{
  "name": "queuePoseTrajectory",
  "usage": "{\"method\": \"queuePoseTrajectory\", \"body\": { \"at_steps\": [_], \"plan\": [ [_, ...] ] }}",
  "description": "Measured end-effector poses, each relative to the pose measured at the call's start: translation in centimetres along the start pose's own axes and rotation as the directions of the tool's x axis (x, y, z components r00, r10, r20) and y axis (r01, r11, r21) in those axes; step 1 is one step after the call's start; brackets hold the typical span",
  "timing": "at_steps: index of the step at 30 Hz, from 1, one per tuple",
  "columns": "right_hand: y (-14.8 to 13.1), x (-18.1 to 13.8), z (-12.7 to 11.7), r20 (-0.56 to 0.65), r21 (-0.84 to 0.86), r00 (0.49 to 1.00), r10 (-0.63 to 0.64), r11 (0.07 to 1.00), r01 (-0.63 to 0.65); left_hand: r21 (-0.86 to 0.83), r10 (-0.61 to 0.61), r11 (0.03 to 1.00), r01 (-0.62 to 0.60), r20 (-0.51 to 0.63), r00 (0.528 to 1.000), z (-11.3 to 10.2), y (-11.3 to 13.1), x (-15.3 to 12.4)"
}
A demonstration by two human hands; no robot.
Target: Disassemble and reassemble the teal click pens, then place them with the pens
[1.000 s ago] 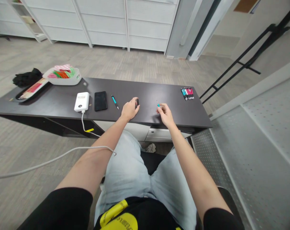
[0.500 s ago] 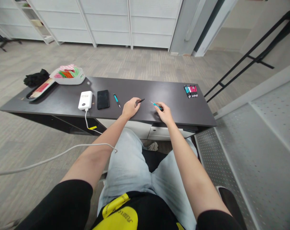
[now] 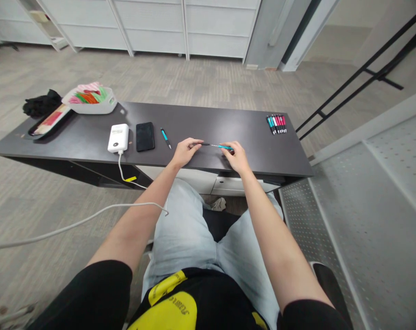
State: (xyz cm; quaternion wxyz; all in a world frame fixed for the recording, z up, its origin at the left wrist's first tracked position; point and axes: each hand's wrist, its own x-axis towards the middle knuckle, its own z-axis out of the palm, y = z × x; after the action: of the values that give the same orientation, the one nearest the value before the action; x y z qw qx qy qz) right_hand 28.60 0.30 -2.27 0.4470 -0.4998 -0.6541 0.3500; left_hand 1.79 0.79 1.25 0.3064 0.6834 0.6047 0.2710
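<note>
My left hand (image 3: 185,153) pinches a short black pen piece (image 3: 205,144) just over the desk. Facing it, my right hand (image 3: 238,158) has its fingers closed on a blue pen barrel (image 3: 226,147), from which a thin refill tip (image 3: 214,145) points left. The refill's end is at or very near the black piece; whether it has entered is too small to tell. A blue and black pen (image 3: 166,138) lies left of my left hand. Farther right, several blue, white, red and pink pens (image 3: 276,124) rest side by side in a row.
On the dark desk (image 3: 194,118) lie a black phone (image 3: 145,136) and a white power bank (image 3: 118,138) with a white cable (image 3: 105,211) crossing my left arm. At the left end are a white basket (image 3: 91,109) of colourful items, a black tray (image 3: 39,136) and black cloth (image 3: 41,104).
My hands have come together, so the black piece and the refill tip now line up end to end. The view has tilted slightly, shifting the desk upward.
</note>
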Motion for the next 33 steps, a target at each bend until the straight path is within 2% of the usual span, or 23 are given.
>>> {"method": "queuePoseTrajectory", "body": {
  "at_steps": [6,10,19,23,29,33],
  "plan": [
    [-0.4,0.0,0.1,0.022,-0.007,0.999,0.046,0.999,-0.046,0.027,0.074,0.997,-0.074,0.010,0.997,0.2,-0.4,0.2],
    [-0.6,-0.1,0.1,0.030,-0.016,0.999,0.034,0.999,-0.034,0.021,0.141,0.990,-0.141,0.026,0.990,0.3,-0.7,0.3],
    [-0.1,-0.1,0.2,0.086,-0.055,0.996,-0.007,0.998,0.012,0.050,0.055,0.997,-0.058,0.072,0.996,0.3,-0.8,0.3],
    [-0.1,-0.2,0.2,0.111,-0.041,0.994,-0.026,0.999,0.031,0.024,0.078,0.996,-0.080,0.069,0.994,0.5,-1.1,0.4],
    [-0.6,-0.5,0.3,0.089,-0.036,0.994,0.058,0.998,-0.055,0.040,0.113,0.992,-0.117,0.078,0.990,0.6,-1.2,0.4],
    [-0.5,-0.3,0.3,0.092,-0.048,0.995,0.033,0.998,-0.028,0.073,0.060,0.995,-0.067,0.095,0.994,0.6,-1.2,0.5]
  ]
}}
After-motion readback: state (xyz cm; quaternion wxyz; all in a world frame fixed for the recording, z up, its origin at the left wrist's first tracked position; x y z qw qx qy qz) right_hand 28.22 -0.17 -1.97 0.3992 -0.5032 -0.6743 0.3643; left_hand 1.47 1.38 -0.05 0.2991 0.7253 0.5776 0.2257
